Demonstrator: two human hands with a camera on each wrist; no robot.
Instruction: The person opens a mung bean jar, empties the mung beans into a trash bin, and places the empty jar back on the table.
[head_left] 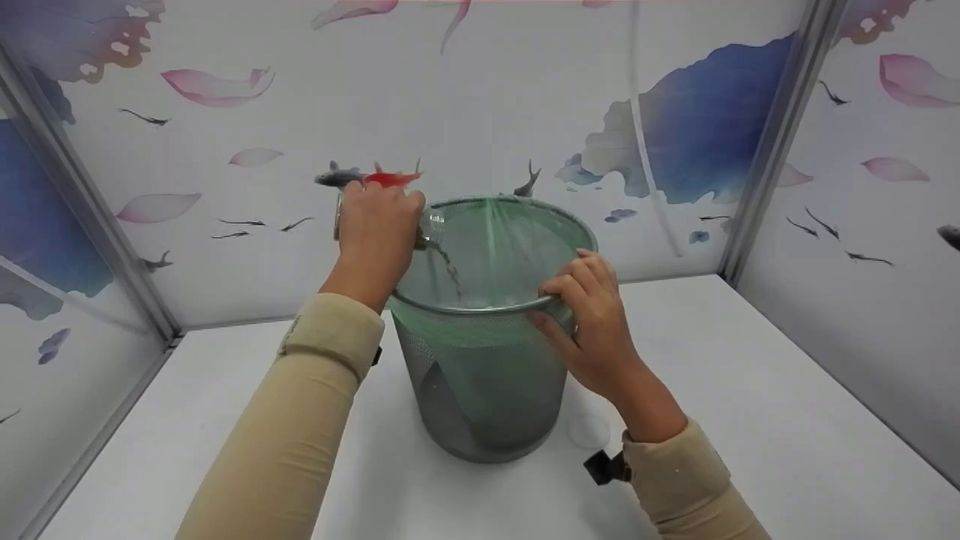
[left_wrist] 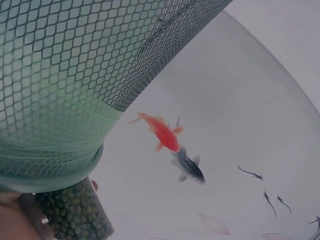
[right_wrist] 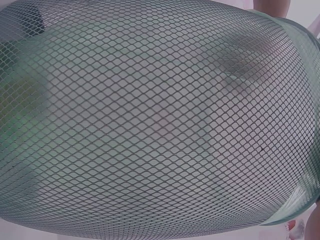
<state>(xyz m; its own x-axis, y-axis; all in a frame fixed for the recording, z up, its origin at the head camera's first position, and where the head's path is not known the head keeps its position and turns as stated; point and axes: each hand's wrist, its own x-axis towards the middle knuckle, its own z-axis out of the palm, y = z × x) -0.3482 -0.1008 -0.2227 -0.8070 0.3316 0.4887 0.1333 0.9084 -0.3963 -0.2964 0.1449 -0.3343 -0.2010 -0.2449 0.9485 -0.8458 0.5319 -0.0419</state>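
My left hand [head_left: 379, 236] grips a clear jar, tipped on its side over the rim of a wire mesh wastebasket [head_left: 495, 420]. In the left wrist view, the jar holds small green beans, likely mung beans [left_wrist: 75, 212]. A thin stream of beans [head_left: 451, 271] falls from the jar's mouth [head_left: 433, 225] into the basket. A translucent green plastic bag [head_left: 525, 232] lines the basket and folds over its rim. With my right hand [head_left: 596, 322], I hold the rim at the near right, fingers over the top and thumb outside. Mesh fills most of the right wrist view.
A white round lid-like disc [head_left: 589, 431] lies on the white table [head_left: 750, 420], right of the basket. White panels [head_left: 480, 97] printed with fish, petals and blue patches enclose the back and sides, with metal posts [head_left: 772, 142] at the corners.
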